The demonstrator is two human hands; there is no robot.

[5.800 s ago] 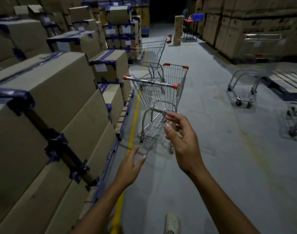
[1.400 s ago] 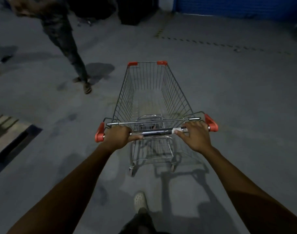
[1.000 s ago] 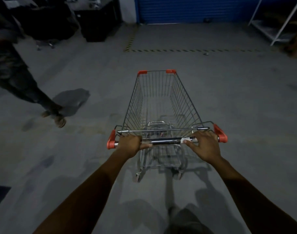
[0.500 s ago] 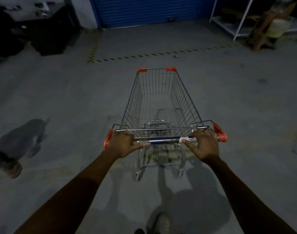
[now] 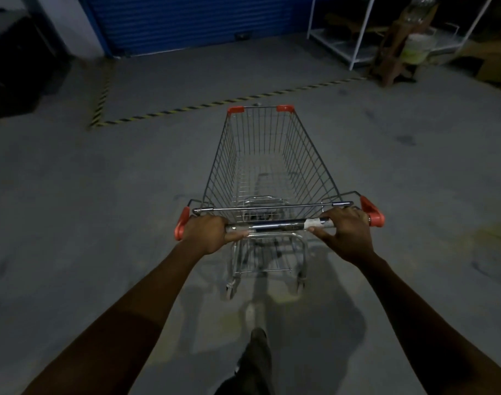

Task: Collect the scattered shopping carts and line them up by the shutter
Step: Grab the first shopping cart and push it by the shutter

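Note:
An empty wire shopping cart (image 5: pixel 269 166) with red corner caps stands on the grey floor right in front of me. Its metal handle bar (image 5: pixel 277 223) runs across the middle of the view. My left hand (image 5: pixel 208 233) grips the bar's left end, and my right hand (image 5: pixel 344 235) grips its right end. The blue shutter (image 5: pixel 198 21) fills the far wall ahead, slightly left of the cart's nose.
A yellow-black striped floor line (image 5: pixel 215 104) marks a bay before the shutter. A white metal rack (image 5: pixel 357 38) and a wooden stool (image 5: pixel 391 58) stand at the far right. Dark furniture (image 5: pixel 13 67) sits at the far left. My leg (image 5: pixel 255 363) shows below.
The cart and I have rolled closer to the shutter and turned right. The person walking on the left has dropped out of view. Both hands keep their hold on the bar.

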